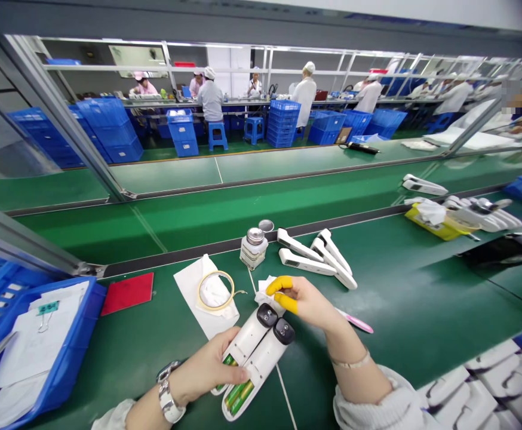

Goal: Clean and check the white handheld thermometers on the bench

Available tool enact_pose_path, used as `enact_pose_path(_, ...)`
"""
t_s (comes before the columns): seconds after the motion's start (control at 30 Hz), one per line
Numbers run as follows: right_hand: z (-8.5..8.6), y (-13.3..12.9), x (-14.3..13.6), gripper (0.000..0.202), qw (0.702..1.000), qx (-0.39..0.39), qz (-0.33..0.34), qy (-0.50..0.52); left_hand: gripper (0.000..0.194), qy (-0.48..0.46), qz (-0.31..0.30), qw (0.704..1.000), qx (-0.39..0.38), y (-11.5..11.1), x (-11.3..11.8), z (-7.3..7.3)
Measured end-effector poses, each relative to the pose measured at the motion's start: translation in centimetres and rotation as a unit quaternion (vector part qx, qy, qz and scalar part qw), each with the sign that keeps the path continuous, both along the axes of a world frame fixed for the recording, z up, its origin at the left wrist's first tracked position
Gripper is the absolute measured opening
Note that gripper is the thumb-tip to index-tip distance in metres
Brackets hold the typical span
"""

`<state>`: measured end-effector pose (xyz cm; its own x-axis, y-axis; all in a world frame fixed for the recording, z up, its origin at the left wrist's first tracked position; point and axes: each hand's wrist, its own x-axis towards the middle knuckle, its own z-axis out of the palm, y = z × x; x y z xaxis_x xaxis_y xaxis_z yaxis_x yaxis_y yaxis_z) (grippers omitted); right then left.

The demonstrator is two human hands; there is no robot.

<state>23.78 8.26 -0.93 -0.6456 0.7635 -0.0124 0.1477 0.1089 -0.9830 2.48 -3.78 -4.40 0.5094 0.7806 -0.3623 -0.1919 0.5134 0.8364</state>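
Two white handheld devices (261, 352) with black ends and green batteries in their open compartments lie side by side in my left hand (214, 364), its thumb across them. Just beyond their black ends, my right hand (303, 298), with yellow covers on thumb and finger, pinches a crumpled white tissue (265, 292). A white bottle with a metal top (254, 248) stands behind the tissue. To the left, a roll of tape (216, 275) rests on white paper (189, 280).
Several white devices (308, 263) lie beyond my right hand, and a pink pen-like item (355, 321) beside its wrist. A blue basket (70, 358) and red card (127, 294) are left. A yellow tray (440, 227) and packed devices (480, 388) are right. People work in the background.
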Motion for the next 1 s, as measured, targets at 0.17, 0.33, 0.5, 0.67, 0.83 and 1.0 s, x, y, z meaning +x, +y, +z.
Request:
enact_pose_path(0.17,-0.2,-0.1,-0.5,0.019,0.999,-0.013,-0.028,0.039,0.059,-0.004,0.002,1.0,-0.003,0.0,0.0,0.0)
enact_pose_path(0.33,-0.6,0.0,-0.8,0.02,0.997,-0.009,-0.056,0.054,0.058,-0.006,0.01,1.0,0.0,0.1,0.0,-0.2)
enact_pose_path(0.5,-0.7,0.2,-0.5,0.019,0.997,-0.003,-0.063,0.052,0.051,-0.025,0.009,1.0,-0.007,0.1,-0.1,-0.3)
enact_pose_path(0.67,-1.3,0.4,-0.3,0.032,0.994,0.006,-0.095,0.058,0.044,-0.03,0.006,1.0,0.0,0.1,-0.2,-0.3)
enact_pose_path(0.83,-1.4,0.6,-0.2,0.029,0.991,-0.007,-0.118,0.067,0.045,-0.035,0.008,0.999,0.009,0.0,-0.1,-0.1)
enact_pose_path(1.0,-1.8,0.9,-0.5,0.036,0.98,-0.045,-0.155,0.116,0.056,-0.033,0.078,0.996,0.04,-0.3,0.2,-0.8)
